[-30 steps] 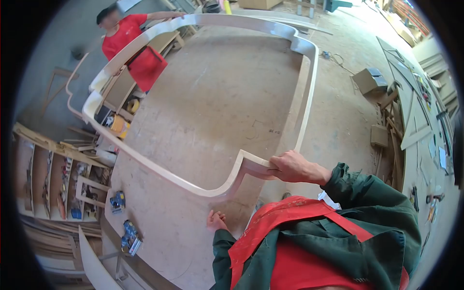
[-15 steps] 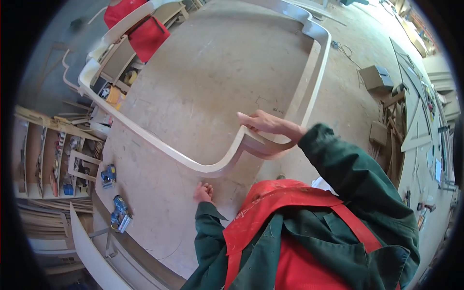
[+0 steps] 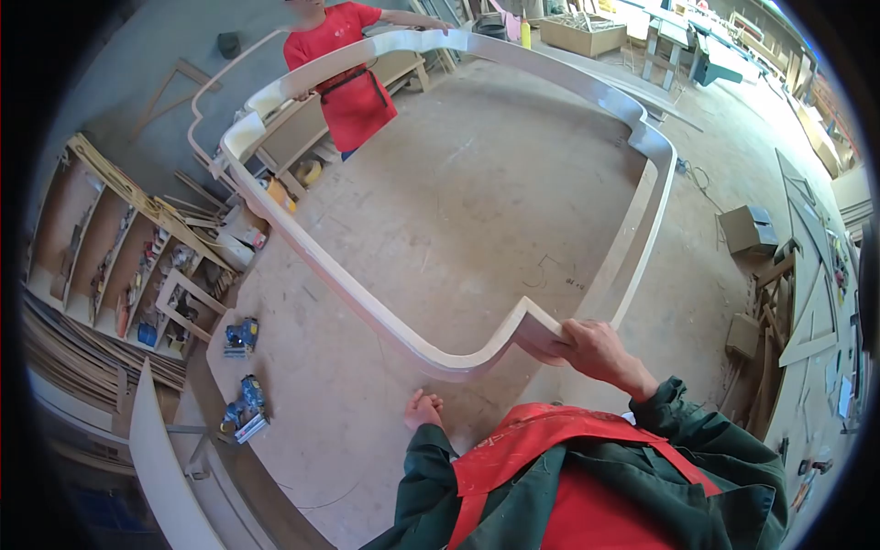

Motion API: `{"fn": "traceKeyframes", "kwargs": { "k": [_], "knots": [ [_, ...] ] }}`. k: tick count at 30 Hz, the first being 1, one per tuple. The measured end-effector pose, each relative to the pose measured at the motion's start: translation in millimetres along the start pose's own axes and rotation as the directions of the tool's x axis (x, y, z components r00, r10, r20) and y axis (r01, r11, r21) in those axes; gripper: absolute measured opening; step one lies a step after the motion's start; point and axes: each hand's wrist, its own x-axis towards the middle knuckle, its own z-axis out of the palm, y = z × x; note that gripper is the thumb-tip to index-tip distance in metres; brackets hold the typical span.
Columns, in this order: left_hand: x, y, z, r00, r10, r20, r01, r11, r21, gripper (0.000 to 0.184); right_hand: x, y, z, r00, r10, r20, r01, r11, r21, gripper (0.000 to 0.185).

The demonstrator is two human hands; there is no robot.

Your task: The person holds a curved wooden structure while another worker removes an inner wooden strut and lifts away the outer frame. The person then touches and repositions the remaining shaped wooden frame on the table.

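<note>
Workshop w/ a broad pale work surface (image 3: 431, 202); can't tell if it's a floor or a low bench top. Far L, we see a shelf unit (image 3: 110, 247) full of small bits, then two blue power tools (image 3: 246, 408), one nearer us than the other. Next, another person (image 3: 337, 46) in red stands at the far side, one arm out along the wooden frame (image 3: 451, 365), that hand at its rim.

Mid-view, our L hand (image 3: 423, 410) hangs just below the frame's rounded bend, apart from it, fingers loosely curled, nothing visible in them; can't tell how tightly they close. The frame is a big loop of pale curved wood btwn us & the other person, apparently held above the surface. Its stepped corner points our way, the wide part running off from us; long axis unclear b/c the lens bends it.

To the R, our R hand (image 3: 600, 353) pinches the frame's edge just past that corner, fingers wrapped on the wood. Step in hand, we'd judge: two people supporting the frame. Any shift calls for both sides moving tog. & level. Far R, a cardboard box (image 3: 748, 229).
</note>
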Motion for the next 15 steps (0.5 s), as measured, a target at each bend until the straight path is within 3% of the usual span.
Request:
{"fn": "traceKeyframes", "kwargs": {
  "k": [6, 11, 15],
  "knots": [
    [-4, 3, -3, 1.000, 0.006, -0.015, -0.005, 1.000, 0.026, 0.034, 5, -14, -16, 0.967, 0.222, 0.122, -0.208, 0.971, -0.119, 0.033],
    [-3, 0, -5, 1.000, 0.027, 0.004, -0.027, 1.000, 0.014, 0.035, 14, -13, -22, 0.927, 0.265, 0.264, -0.236, 0.962, -0.137, 0.026],
    [1, -5, -8, 0.999, 0.023, 0.035, -0.023, 1.000, -0.007, 0.036, 19, 1, -1, 0.908, 0.234, 0.347, -0.208, 0.972, -0.112, 0.034]
  ]
}}
